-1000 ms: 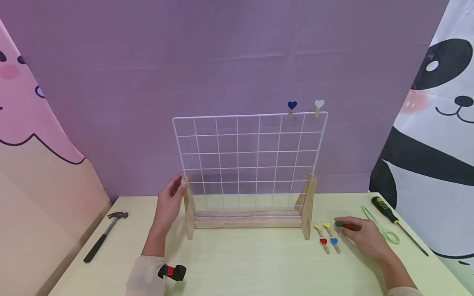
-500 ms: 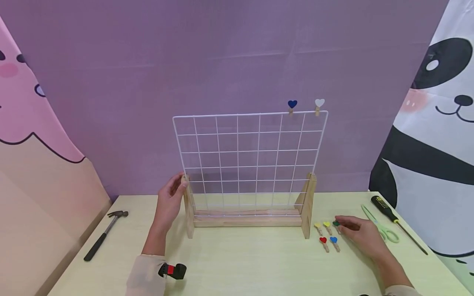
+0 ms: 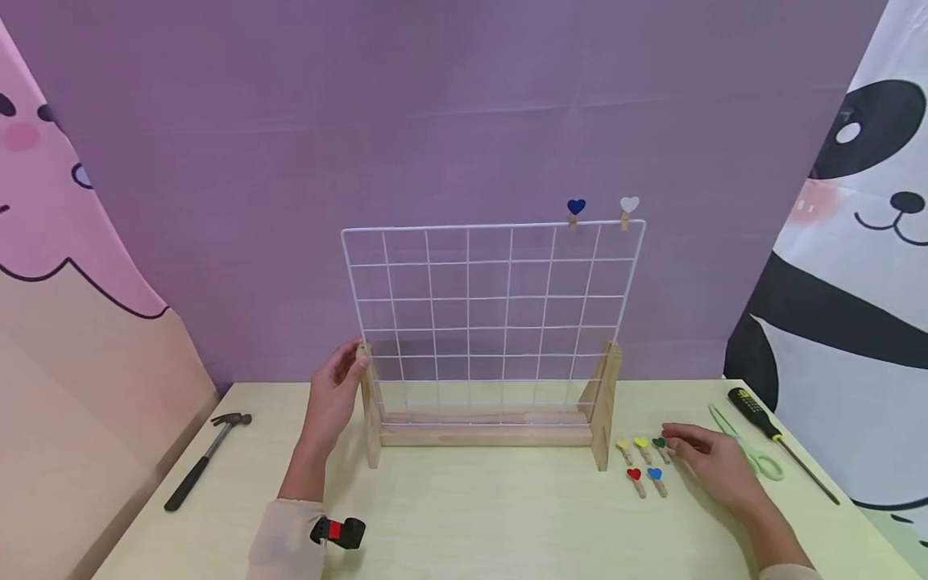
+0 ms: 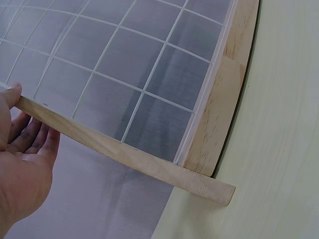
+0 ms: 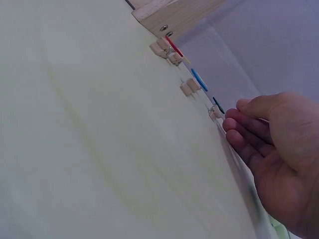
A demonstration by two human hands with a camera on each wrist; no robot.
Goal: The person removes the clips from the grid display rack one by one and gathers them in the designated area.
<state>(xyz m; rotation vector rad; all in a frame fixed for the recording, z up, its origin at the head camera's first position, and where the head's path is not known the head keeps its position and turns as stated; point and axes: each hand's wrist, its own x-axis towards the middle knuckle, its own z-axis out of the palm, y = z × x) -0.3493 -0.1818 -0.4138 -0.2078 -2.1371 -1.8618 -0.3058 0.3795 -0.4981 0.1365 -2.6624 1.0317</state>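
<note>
My left hand (image 3: 335, 399) grips the left upright (image 4: 124, 154) of a wooden stand (image 3: 486, 437), thumb on one side and fingers on the other. The stand holds a white wire grid (image 3: 468, 226) upright. On its top wire sit a dark blue heart clothespin (image 3: 576, 207) and a white one (image 3: 629, 205). My right hand (image 3: 714, 467) is low over the table at the right, its loosely bent fingertips just beside a green heart clothespin (image 3: 659, 444). Near that lie a pale yellow (image 3: 624, 446), a yellow (image 3: 641, 444), a red (image 3: 634, 475) and a blue (image 3: 656, 475) heart clothespin.
A hammer (image 3: 209, 459) lies at the table's left. Right of my right hand are light green scissors (image 3: 761, 461) and a screwdriver (image 3: 761, 415) with a black handle. A purple cloth backdrop (image 3: 464, 121) hangs behind the table (image 3: 471, 515).
My right fingers have let go of the green heart clothespin, which now lies in line with the yellow ones, and have drawn slightly right. The left hand keeps its hold.
</note>
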